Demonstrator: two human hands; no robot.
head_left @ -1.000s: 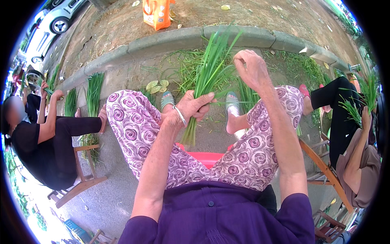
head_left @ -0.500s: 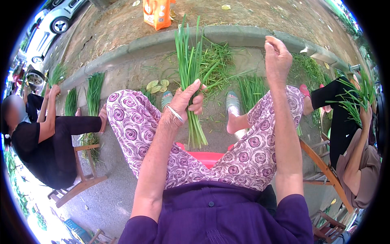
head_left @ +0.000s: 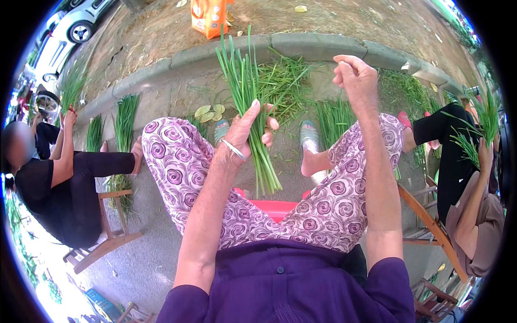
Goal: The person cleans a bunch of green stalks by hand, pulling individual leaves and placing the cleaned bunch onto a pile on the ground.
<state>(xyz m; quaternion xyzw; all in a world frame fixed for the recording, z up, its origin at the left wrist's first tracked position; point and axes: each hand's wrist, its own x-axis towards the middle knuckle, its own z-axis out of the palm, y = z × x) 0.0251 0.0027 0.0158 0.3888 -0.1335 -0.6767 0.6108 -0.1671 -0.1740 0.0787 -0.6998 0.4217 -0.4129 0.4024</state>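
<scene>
My left hand (head_left: 245, 126), with a bangle at its wrist, is closed round a bunch of garlic chives (head_left: 264, 168). Their pale cut ends point down toward me between my knees, and the green leaf tips spread up and slightly left. Off to the right of the bunch and apart from it, my right hand (head_left: 357, 83) is raised above my right knee. Its fingers are curled in a pinch; whether anything small is between them is hidden. A heap of loose trimmed leaves (head_left: 285, 81) lies on the ground beyond the bunch.
More chives (head_left: 334, 119) lie beside my sandalled foot, and another bundle (head_left: 125, 121) lies further left. A curb (head_left: 318, 47) runs across the far side, with an orange bag (head_left: 209, 19) behind it. Seated people (head_left: 48, 188) work on both sides. A pink seat (head_left: 273, 209) shows under me.
My right hand has swung a little left and down, its fingers more curled. The chives in my left hand have tilted, leaf tips leftward, and its fingers have shifted slightly.
</scene>
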